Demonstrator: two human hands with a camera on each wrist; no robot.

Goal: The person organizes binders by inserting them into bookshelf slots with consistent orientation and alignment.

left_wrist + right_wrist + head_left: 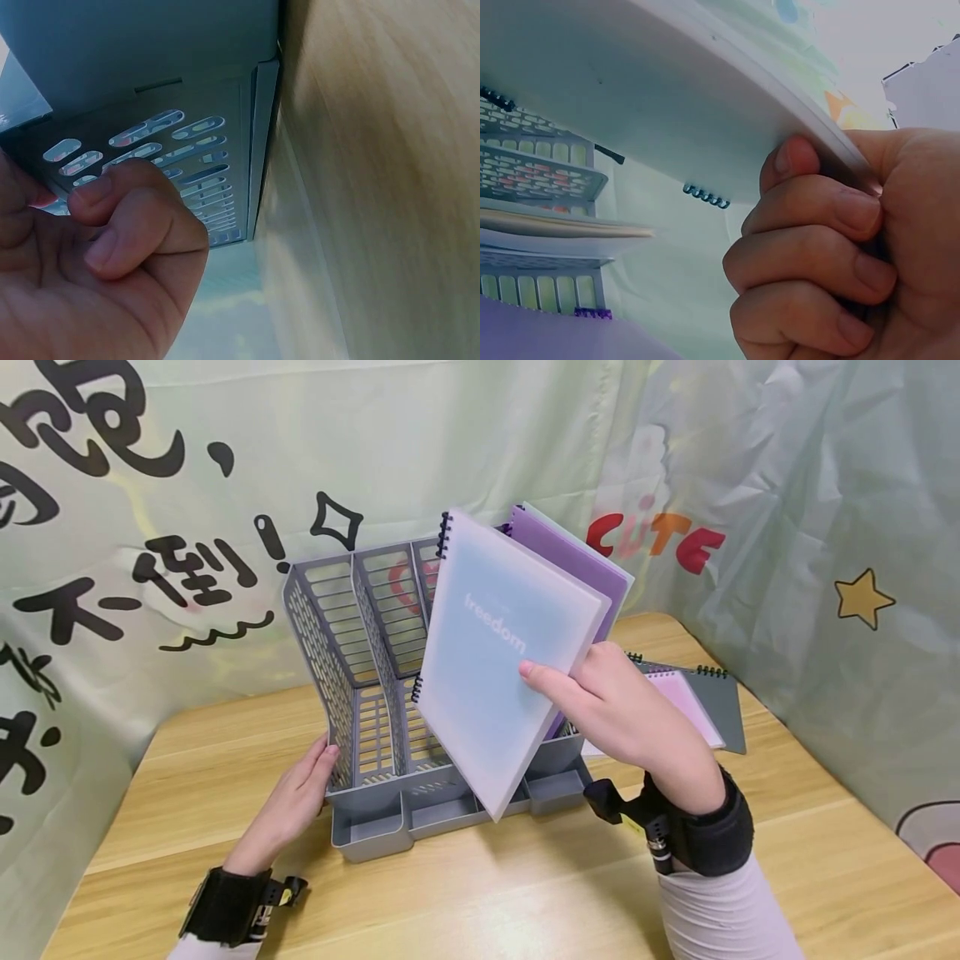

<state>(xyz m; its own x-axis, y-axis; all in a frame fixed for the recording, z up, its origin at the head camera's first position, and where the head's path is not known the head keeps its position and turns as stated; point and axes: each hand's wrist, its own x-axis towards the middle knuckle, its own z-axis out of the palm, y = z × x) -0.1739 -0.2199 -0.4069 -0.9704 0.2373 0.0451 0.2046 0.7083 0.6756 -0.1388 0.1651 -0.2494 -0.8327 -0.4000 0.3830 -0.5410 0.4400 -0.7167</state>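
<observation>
My right hand [618, 706] pinches a spiral notebook [480, 668] by its lower right edge, thumb on the pale blue cover marked "freedom" and fingers curled behind. The notebook tilts in front of a grey desktop file organizer [318, 635], hiding part of its slots. With my left hand [296, 793] I hold the front edge of the organizer's perforated left side wall; in the left wrist view its fingers [139, 217] are curled beside the slotted panel. A purple spiral notebook [543, 547] stands upright in the organizer's right part, a pale one behind it.
A small pink notepad [686, 702] lies on a dark grey spiral notebook [731, 718] right of the organizer. Shallow trays [371, 827] run along the organizer's front. All stand on a wooden table [420, 902], with a printed curtain [480, 435] hanging behind.
</observation>
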